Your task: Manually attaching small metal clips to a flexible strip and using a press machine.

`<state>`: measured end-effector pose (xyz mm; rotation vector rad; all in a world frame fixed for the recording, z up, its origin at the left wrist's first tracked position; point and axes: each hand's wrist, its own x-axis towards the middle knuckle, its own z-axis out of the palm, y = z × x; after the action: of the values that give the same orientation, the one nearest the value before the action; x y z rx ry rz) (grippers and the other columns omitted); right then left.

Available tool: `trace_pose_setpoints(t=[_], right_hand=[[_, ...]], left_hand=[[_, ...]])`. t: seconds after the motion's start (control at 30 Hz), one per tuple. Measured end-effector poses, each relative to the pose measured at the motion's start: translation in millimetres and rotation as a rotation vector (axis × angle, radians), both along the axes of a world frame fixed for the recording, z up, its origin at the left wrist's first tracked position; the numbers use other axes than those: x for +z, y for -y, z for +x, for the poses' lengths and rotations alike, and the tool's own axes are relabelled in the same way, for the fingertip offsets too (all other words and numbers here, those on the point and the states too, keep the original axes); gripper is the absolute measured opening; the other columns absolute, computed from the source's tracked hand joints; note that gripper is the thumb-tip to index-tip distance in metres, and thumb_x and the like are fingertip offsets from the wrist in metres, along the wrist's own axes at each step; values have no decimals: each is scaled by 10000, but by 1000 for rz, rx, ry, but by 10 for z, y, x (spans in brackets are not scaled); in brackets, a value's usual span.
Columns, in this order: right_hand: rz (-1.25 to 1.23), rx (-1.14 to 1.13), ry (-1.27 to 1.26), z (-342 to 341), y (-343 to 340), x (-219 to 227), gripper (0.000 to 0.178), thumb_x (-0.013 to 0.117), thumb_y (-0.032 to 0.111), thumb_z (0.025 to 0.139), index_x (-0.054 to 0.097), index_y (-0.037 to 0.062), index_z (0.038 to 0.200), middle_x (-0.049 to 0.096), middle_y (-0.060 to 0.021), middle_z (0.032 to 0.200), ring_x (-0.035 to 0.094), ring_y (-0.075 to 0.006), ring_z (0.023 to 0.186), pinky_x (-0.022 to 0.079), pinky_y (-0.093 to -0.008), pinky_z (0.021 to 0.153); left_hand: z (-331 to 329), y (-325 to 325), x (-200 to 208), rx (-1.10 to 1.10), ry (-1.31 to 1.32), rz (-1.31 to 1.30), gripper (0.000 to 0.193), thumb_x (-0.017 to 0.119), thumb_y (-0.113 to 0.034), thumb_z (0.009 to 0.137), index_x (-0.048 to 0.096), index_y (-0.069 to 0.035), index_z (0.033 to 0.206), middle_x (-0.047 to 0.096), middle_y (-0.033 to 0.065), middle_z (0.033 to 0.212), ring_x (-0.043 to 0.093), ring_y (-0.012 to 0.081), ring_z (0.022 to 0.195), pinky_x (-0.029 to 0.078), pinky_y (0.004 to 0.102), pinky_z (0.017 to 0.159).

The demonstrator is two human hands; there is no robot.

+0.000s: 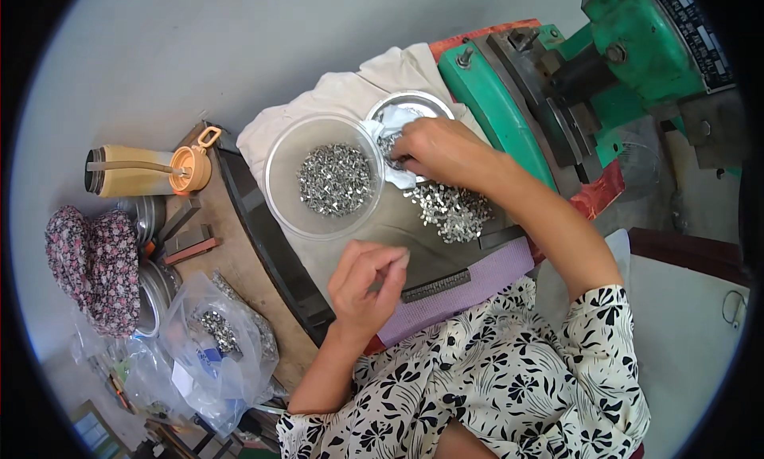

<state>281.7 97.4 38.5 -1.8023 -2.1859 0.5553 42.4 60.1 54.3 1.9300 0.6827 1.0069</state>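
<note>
My right hand [446,150] reaches into a round metal bowl [434,101] lined with white plastic. Its fingers are bent down over small shiny metal pieces [387,144], and whatever they pinch is hidden. Above the cloth, close to the front of a clear plastic tub [280,208], hovers my left hand [364,285]. Its fingers are curled with the thumb against them; no held thing can be made out. Many small metal parts [338,180] fill the tub's bottom. A loose heap of shiny metal pieces [455,212] lies under my right forearm. Nearer me is a narrow metal strip [436,286] with a patterned top.
A green machine [509,113] with a metal vise stands at the right. Purple padding [497,266] edges the bench before me. Leftward are a yellow bottle [135,172], a floral cloth bag [94,268], a rust-coloured block [191,250] and a plastic bag [215,355] with metal parts.
</note>
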Motion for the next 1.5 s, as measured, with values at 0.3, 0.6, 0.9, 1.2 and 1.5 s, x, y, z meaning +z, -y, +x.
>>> trace_pose_setpoints(t=[0.3, 0.6, 0.9, 1.2, 1.5], right_hand=[[-41, 55, 84, -67, -183, 88, 144, 656, 87, 771, 740, 31, 874, 705, -189, 801, 678, -393, 788, 534, -479, 723], [-133, -384, -696, 42, 158, 91, 165, 779, 124, 826, 763, 11, 945, 712, -35, 770, 644, -90, 697, 516, -244, 642], [-315, -703, -1361, 75, 258, 147, 186, 774, 140, 868, 740, -5, 980, 686, -12, 800, 607, -63, 693, 502, -203, 625], [-399, -715, -1550, 66, 344, 140, 211, 749, 162, 894, 711, 14, 1039, 677, 6, 835, 627, -63, 733, 553, -207, 677], [-382, -770, -1601, 16, 323, 59, 204, 698, 167, 940, 690, -13, 1036, 681, -35, 887, 646, -92, 745, 597, -235, 732]], left_hand=[[107, -247, 122, 81, -14, 47, 202, 705, 107, 807, 686, 8, 982, 653, 93, 875, 601, 129, 689, 494, 250, 594], [420, -447, 238, 70, -278, 326, 244, 682, 25, 848, 652, 11, 1089, 678, 153, 939, 676, 307, 796, 553, 384, 737], [784, -645, 193, -16, -367, 18, 290, 651, -25, 890, 649, 36, 1174, 730, 194, 953, 727, 294, 815, 558, 365, 730], [824, -768, 165, -9, -339, -264, 201, 672, -69, 860, 719, 31, 1028, 705, 224, 828, 695, 380, 764, 541, 431, 721], [909, -887, 144, -13, -381, -168, 169, 658, -72, 853, 749, -4, 978, 704, 220, 821, 701, 379, 780, 549, 425, 712]])
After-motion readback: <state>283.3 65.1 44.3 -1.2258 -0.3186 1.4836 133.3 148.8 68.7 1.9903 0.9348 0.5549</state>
